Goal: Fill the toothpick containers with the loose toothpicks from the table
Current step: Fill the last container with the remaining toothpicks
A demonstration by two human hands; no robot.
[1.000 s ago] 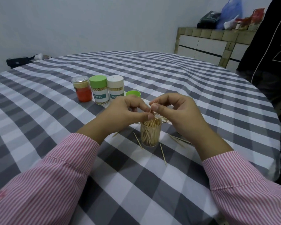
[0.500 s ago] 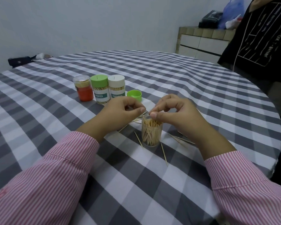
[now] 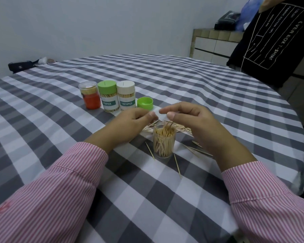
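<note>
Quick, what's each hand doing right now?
Left hand: fingers curled, whether it holds anything cannot be told.
Right hand: pinching toothpicks over the open container.

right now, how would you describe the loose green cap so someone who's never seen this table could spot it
On the grey and white checked tablecloth, find the row of three upright toothpick containers beyond the hands. The loose green cap sits at the right end of that row, beside the white-lidded container. Unlike its neighbours, it is a short cap lying open side up on the cloth, on no container.

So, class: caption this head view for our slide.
Both hands hover over an open toothpick container, loose toothpicks scattered on the checked cloth.
</note>
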